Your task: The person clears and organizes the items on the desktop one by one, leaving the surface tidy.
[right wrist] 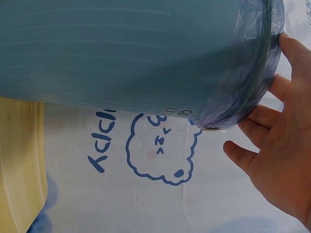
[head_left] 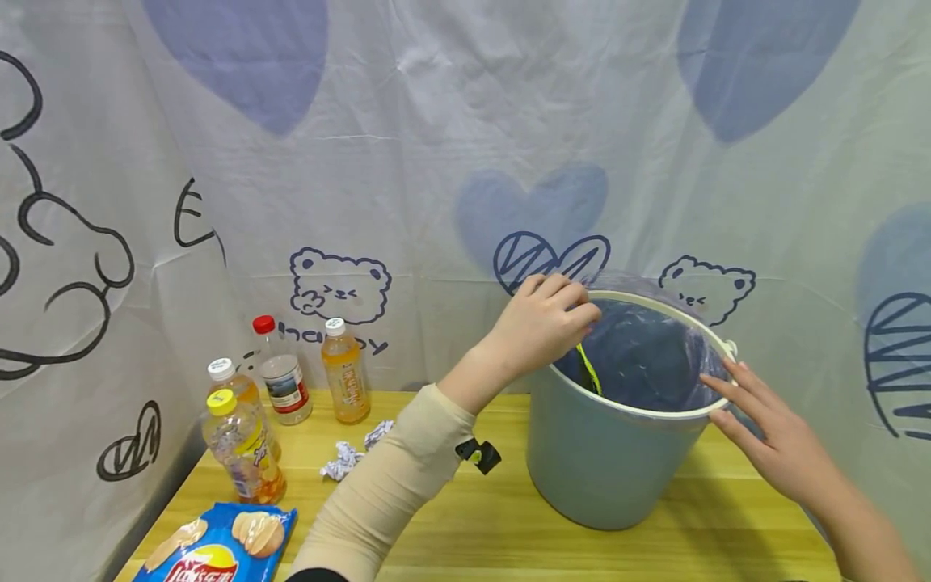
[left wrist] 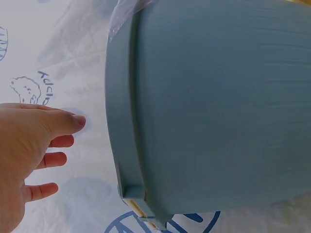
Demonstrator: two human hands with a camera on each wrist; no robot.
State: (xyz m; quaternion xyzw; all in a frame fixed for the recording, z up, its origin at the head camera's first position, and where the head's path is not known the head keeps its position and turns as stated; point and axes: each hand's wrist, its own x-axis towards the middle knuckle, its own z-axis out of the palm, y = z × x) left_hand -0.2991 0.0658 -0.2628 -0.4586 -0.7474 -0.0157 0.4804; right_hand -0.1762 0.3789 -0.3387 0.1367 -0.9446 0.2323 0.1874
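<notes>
Blue-grey bin [head_left: 604, 465] on the yellow table [head_left: 473, 533], with a see-through bag [right wrist: 255, 63] over its rim [head_left: 640, 411].
My left hand [head_left: 545, 323] is loose near the rim, holding nothing. My right hand [head_left: 781, 440] is spread wide, touching the bag.

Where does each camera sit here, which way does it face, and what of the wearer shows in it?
Head: worn on the head, facing forward and down at the bin, table and printed backdrop; left hand, right hand and forearms show.
Left wrist: on that wrist, facing the bin's outer side; the left hand enters from the left edge.
Right wrist: on that wrist, facing the bin's outer side; the right hand enters from the right edge.
Shared: both wrist views show bin and backdrop.
</notes>
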